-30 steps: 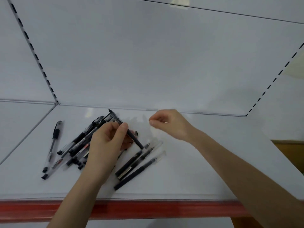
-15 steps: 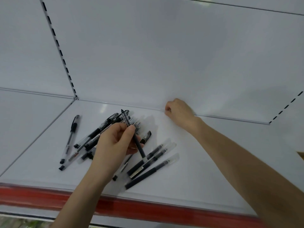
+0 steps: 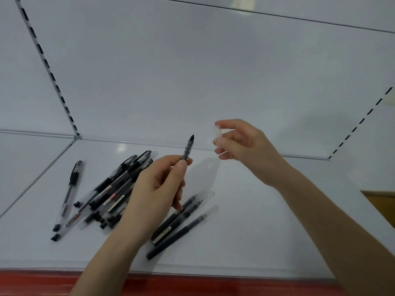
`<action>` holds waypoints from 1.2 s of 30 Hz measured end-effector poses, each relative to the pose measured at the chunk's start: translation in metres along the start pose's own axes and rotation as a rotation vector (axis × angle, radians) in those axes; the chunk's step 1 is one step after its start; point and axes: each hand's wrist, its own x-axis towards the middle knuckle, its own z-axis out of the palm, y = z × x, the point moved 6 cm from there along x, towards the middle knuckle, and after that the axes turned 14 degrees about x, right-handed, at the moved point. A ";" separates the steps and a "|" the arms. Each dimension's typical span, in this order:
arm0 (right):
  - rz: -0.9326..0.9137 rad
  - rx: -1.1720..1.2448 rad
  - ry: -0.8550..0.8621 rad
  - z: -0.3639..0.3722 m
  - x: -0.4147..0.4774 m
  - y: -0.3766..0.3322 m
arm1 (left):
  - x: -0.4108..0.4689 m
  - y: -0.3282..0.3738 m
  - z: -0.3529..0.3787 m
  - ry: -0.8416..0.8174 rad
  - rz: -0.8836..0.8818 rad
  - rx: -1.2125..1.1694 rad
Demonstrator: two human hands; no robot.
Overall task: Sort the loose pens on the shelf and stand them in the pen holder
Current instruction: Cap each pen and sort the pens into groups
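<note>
Looking at the left hand (image 3: pixel 158 189) first: comes up from the bottom edge into the middle of the frame, back of the hand toward the camera, and grips a black pen (image 3: pixel 187 148) between the thumb and curled fingers. Holds it close to upright, bare tip pointing up, lifted well off the shelf (image 3: pixel 267 231). Over to the right hand (image 3: pixel 245 146): reaches in from the lower right corner on a long bare forearm and hangs right of centre, a bit higher than the left, clear of the shelf. Pinches a small clear cap (image 3: pixel 218 135) between thumb and fingertips, with the remaining fingers loosely curled underneath. Sits near the pen tip but not touching it.

As for the other pens: lying flat on the white shelf. Crossed heap (image 3: pixel 115 189) left of centre, partly hidden behind the left hand, plus one loner (image 3: pixel 71 189) further left and a tidy trio (image 3: pixel 186 221) side by side just below the left hand, clear caps aimed at the upper right.

On writing: can spot white strip labels on a couple of barrels in the heap and on one of the trio, and reddish lettering on a clear pen at the lower left, but way too small and blurry to read. Red strip (image 3: pixel 192 285) along the bottom edge, slotted upright (image 3: pixel 49 67) in the upper left
</note>
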 end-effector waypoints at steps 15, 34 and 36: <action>-0.071 0.289 0.083 -0.012 -0.037 -0.026 | -0.007 0.021 0.024 -0.120 0.089 0.037; -0.086 0.442 0.166 -0.005 -0.051 -0.024 | -0.014 0.019 0.023 -0.128 0.120 0.080; -0.082 0.416 0.150 -0.001 -0.053 -0.021 | -0.015 0.020 0.023 -0.128 0.131 0.092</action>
